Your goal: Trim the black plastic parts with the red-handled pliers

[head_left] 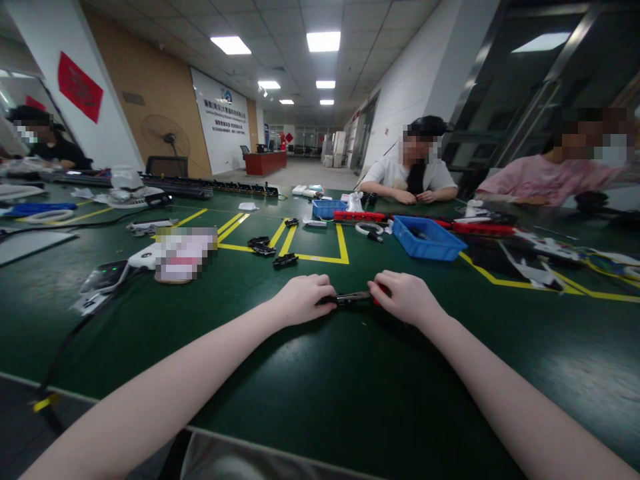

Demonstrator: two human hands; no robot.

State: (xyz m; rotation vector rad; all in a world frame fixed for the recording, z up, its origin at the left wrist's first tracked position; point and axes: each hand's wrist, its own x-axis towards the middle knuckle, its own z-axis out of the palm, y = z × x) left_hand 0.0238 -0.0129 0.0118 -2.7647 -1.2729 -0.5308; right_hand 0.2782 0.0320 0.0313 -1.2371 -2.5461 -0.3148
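Observation:
My right hand [406,297] is closed round the red handles of a pair of pliers [356,297]. Their grey jaws point left, just above the green tabletop. My left hand [303,299] is closed on a small black part [329,301] at the jaw tips; the fingers hide most of it, and I cannot tell if the jaws grip it. Beyond my left hand lie several similar-looking black pieces [285,259], some in a small pile [262,245].
A blue tray [427,239] and a smaller blue bin [327,209] stand beyond my right hand, near red strips [360,216]. A phone-like thing [185,257] and a cabled device [105,275] lie at left. Two people [413,167] sit across at right.

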